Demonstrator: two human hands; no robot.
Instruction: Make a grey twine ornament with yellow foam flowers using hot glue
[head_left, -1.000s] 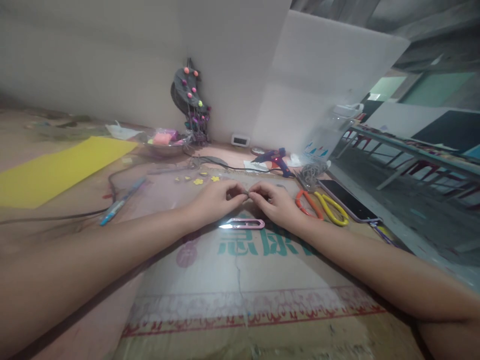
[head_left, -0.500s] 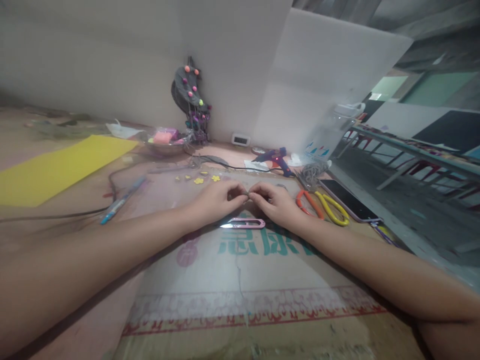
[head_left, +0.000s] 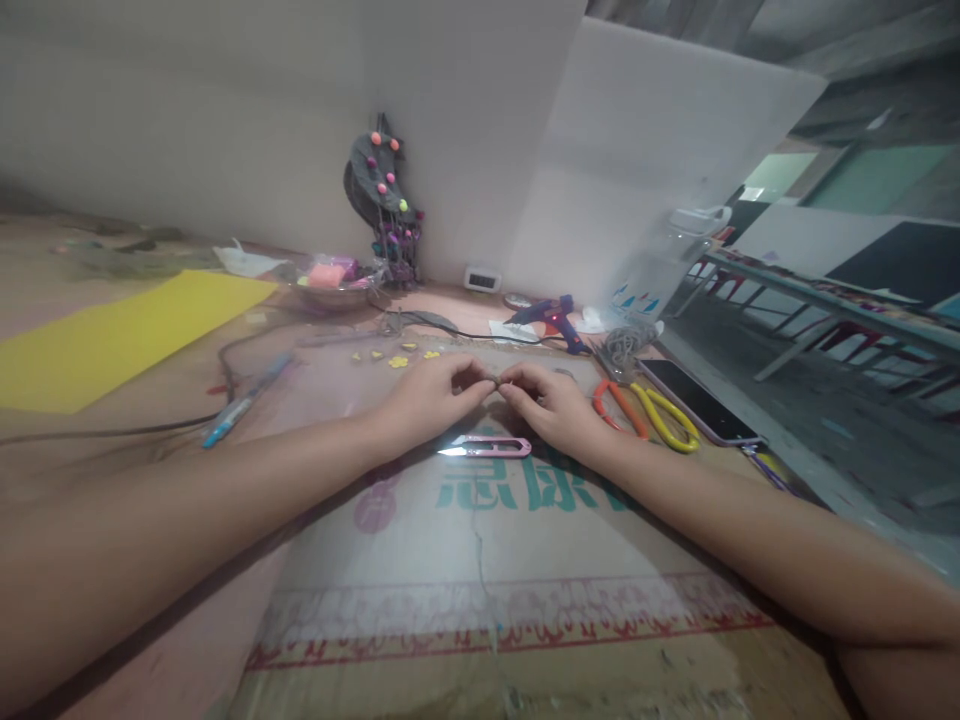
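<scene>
My left hand (head_left: 442, 393) and my right hand (head_left: 553, 405) meet fingertip to fingertip above the board. Thumbs and forefingers of both pinch one small, dark grey piece (head_left: 495, 383), perhaps a bit of cord; most of it is hidden by the fingers. Just below the hands lies a pair of pink thread snips (head_left: 491, 447), blades to the left. Several yellow felt flowers (head_left: 397, 362) rest beyond my left hand. To the right of my right hand are scissors with orange and yellow handles (head_left: 664, 418).
Behind the hands stand a glue gun (head_left: 551, 320) with its cord, a grey yarn bundle (head_left: 628, 345) and a bowl of coloured pieces (head_left: 337, 285). A phone (head_left: 701, 402) lies right; a blue pen (head_left: 244, 402) and yellow sheet (head_left: 127, 335) lie left. A moon-shaped decoration (head_left: 379, 185) leans on the wall.
My left hand has risen slightly and now covers part of one yellow flower. Both hands keep their pinch on the small grey piece.
</scene>
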